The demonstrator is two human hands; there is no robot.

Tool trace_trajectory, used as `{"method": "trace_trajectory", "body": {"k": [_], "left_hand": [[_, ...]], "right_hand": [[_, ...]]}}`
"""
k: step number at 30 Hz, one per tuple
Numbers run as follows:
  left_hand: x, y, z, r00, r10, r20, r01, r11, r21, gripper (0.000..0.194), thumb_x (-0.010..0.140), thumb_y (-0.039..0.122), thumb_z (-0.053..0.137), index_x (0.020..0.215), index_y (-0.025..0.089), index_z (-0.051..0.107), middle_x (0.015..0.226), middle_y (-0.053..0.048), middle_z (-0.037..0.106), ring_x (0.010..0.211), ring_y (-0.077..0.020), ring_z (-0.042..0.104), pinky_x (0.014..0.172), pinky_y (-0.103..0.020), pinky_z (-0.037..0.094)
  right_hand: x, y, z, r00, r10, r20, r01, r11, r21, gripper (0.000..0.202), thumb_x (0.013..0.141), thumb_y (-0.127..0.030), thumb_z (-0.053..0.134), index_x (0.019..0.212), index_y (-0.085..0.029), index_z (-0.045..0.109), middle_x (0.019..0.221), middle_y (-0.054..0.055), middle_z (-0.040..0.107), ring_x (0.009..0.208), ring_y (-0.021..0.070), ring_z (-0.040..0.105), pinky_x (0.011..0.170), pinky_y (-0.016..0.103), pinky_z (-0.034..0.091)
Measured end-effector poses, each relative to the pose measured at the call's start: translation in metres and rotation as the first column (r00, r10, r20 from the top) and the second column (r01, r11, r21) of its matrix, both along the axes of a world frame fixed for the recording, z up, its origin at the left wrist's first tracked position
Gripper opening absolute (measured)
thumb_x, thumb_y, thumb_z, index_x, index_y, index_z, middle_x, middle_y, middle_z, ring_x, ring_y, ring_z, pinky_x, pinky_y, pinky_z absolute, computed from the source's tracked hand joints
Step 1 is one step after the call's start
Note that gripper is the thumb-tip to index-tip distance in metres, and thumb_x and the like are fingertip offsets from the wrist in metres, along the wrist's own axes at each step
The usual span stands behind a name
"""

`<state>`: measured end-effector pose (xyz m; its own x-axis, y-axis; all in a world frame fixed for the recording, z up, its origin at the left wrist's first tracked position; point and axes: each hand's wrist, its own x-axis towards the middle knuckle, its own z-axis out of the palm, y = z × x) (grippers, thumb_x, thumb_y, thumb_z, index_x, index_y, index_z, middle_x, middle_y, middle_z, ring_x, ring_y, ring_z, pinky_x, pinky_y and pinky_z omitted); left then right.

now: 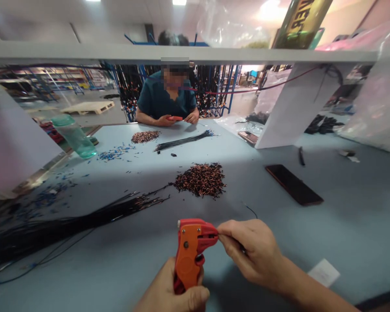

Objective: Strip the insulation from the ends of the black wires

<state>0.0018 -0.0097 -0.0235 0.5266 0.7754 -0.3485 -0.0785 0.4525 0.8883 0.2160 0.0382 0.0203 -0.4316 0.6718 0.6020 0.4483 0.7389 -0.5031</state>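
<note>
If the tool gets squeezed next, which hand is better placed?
Left, most likely: the left hand wraps the orange tool by its handle, near the trigger. The right hand only has fingertips at the nose.

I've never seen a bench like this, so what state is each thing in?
Left hand: closed round tool
Tool: held upright
Right hand: pinched at tool's nose
Phone: flat, screen dark
Far phone: flat
Near wires: bunched, ends fanned
Far wires: bunched
Near scraps: heaped
Blue bits: scattered
Far tool: held by co-worker
</note>
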Motion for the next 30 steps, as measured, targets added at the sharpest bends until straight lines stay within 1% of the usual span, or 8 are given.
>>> {"method": "trace_trajectory", "body": {"k": [3,7,9,11,15,22,26,30], "left_hand": [[0.005,0.002,0.004,1.000,0.022,0.002,-0.022,1.000,0.014,0.046,0.074,0.056,0.074,0.077,0.021,0.045,0.049,0.009,0.041,0.044,-0.0080,0.040,0.047,-0.022,0.031],[0.012,0.007,0.018,0.997,0.019,-0.073,-0.014,0.997,0.075,0.056,0.068,0.065,0.074,0.067,0.020,0.041,0.052,0.009,0.034,0.049,-0.0061,0.027,0.046,-0.022,0.020],[0.014,0.008,0.023,0.995,0.015,-0.096,-0.005,0.995,0.100,0.058,0.067,0.066,0.073,0.064,0.020,0.039,0.053,0.008,0.032,0.050,-0.0061,0.025,0.047,-0.023,0.018],[0.016,0.007,0.025,0.995,0.023,-0.096,-0.014,0.996,0.093,0.058,0.066,0.067,0.073,0.064,0.020,0.040,0.053,0.008,0.032,0.050,-0.0063,0.026,0.047,-0.023,0.018],[0.018,0.004,0.022,0.991,0.065,-0.118,-0.055,0.995,0.080,0.058,0.065,0.068,0.074,0.066,0.020,0.041,0.051,0.009,0.034,0.048,-0.0062,0.029,0.046,-0.022,0.021],[0.019,0.003,0.020,0.986,0.041,-0.159,-0.027,0.996,0.090,0.062,0.065,0.076,0.067,0.061,0.021,0.038,0.045,0.008,0.033,0.041,-0.0056,0.029,0.040,-0.022,0.020],[0.018,0.004,0.018,0.993,0.052,-0.101,-0.049,0.998,0.036,0.059,0.069,0.072,0.068,0.062,0.023,0.036,0.039,0.010,0.034,0.036,-0.0049,0.027,0.038,-0.021,0.021],[0.017,0.006,0.011,0.997,0.074,-0.032,-0.073,0.997,0.039,0.057,0.069,0.066,0.072,0.066,0.022,0.038,0.040,0.009,0.038,0.039,-0.0052,0.028,0.040,-0.020,0.023]], "right_hand": [[0.000,-0.002,0.000,1.000,-0.002,0.003,0.002,1.000,0.003,0.017,0.091,-0.007,0.045,0.087,-0.016,0.059,0.056,-0.006,0.046,0.047,0.0098,0.041,0.048,0.024,0.031],[0.001,-0.004,0.000,1.000,-0.002,0.007,0.002,1.000,-0.001,0.018,0.092,-0.007,0.044,0.087,-0.017,0.058,0.057,-0.005,0.046,0.047,0.0101,0.040,0.048,0.025,0.031],[0.002,-0.005,0.000,1.000,-0.012,0.012,0.012,1.000,0.007,0.017,0.092,-0.007,0.045,0.087,-0.017,0.058,0.058,-0.005,0.048,0.049,0.0105,0.041,0.049,0.025,0.031],[0.002,-0.006,-0.001,1.000,-0.017,0.005,0.017,1.000,0.012,0.017,0.091,-0.007,0.045,0.086,-0.018,0.057,0.058,-0.005,0.047,0.049,0.0107,0.040,0.049,0.025,0.031],[-0.001,-0.007,0.000,0.999,-0.031,-0.017,0.031,0.999,0.010,0.019,0.091,-0.005,0.045,0.082,-0.018,0.056,0.057,-0.006,0.042,0.047,0.0104,0.037,0.048,0.026,0.029],[-0.005,-0.008,0.000,0.999,-0.046,-0.020,0.046,0.998,0.029,0.018,0.092,-0.006,0.044,0.083,-0.017,0.056,0.057,-0.005,0.045,0.047,0.0102,0.039,0.048,0.025,0.030],[-0.007,-0.005,-0.004,0.997,-0.071,-0.011,0.071,0.997,0.019,0.020,0.092,-0.006,0.044,0.080,-0.018,0.054,0.057,-0.006,0.042,0.046,0.0099,0.037,0.047,0.025,0.030],[-0.008,-0.001,-0.008,0.997,-0.073,-0.019,0.073,0.997,-0.007,0.020,0.093,-0.008,0.043,0.078,-0.019,0.052,0.057,-0.006,0.043,0.046,0.0095,0.038,0.047,0.024,0.030]]}}
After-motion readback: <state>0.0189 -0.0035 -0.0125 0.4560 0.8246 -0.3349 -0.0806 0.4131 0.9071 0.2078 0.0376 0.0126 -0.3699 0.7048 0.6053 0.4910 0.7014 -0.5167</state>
